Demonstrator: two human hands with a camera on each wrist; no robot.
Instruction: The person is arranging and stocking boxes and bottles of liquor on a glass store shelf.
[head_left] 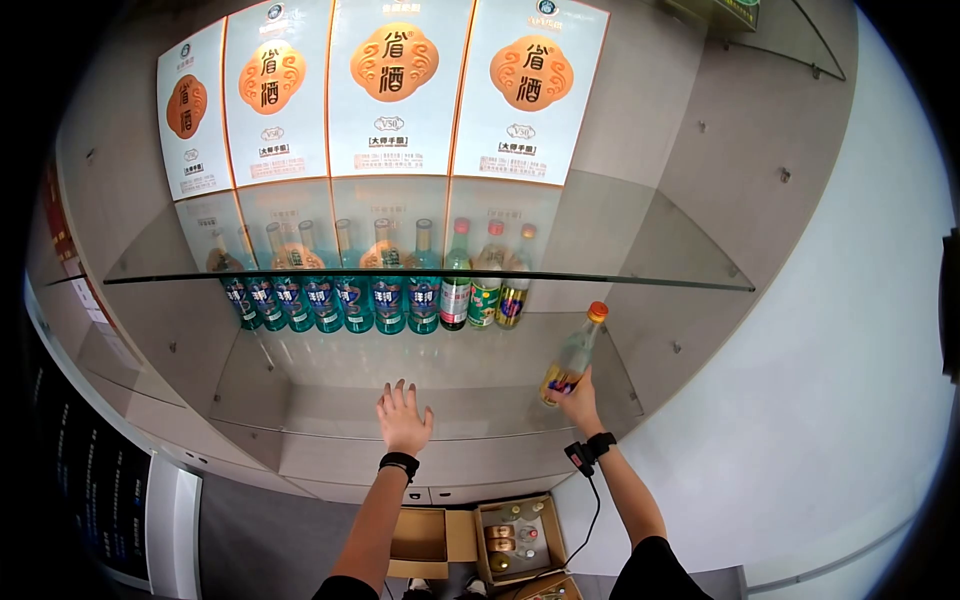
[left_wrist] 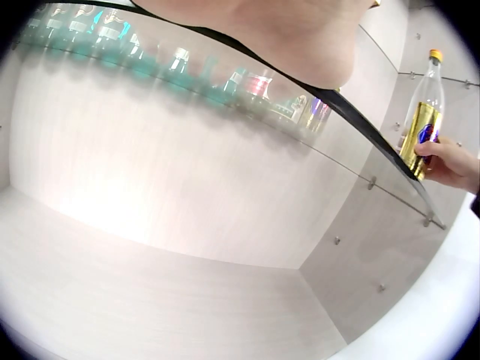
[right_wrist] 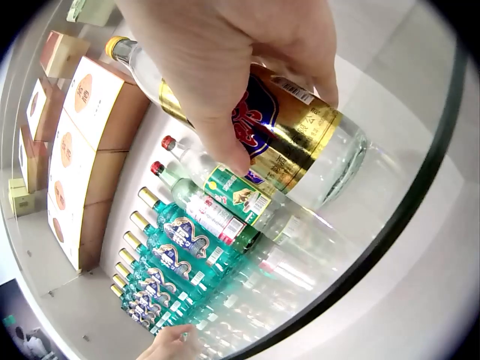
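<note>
My right hand (head_left: 580, 400) grips a clear glass bottle (head_left: 577, 352) with an orange-yellow cap and a gold label with a dark blue emblem. It holds the bottle low around the label, tilted, near the right end of the lower glass shelf. In the right wrist view the thumb and fingers wrap around the gold label (right_wrist: 300, 142). My left hand (head_left: 404, 420) hangs with spread fingers over the front of that shelf, holding nothing. Behind the hands stands a row of turquoise bottles (head_left: 387, 300). To their right are a pink-labelled bottle (head_left: 455, 302), a green-labelled bottle (head_left: 484, 302) and another gold-labelled bottle (head_left: 512, 302).
An upper glass shelf (head_left: 600, 279) juts out above the bottle row and carries several large white boxes (head_left: 395, 140). The cabinet's side wall (head_left: 690, 310) is at the right. On the floor below are an open cardboard box (head_left: 418, 535) and a carton (head_left: 550, 515) with bottles inside.
</note>
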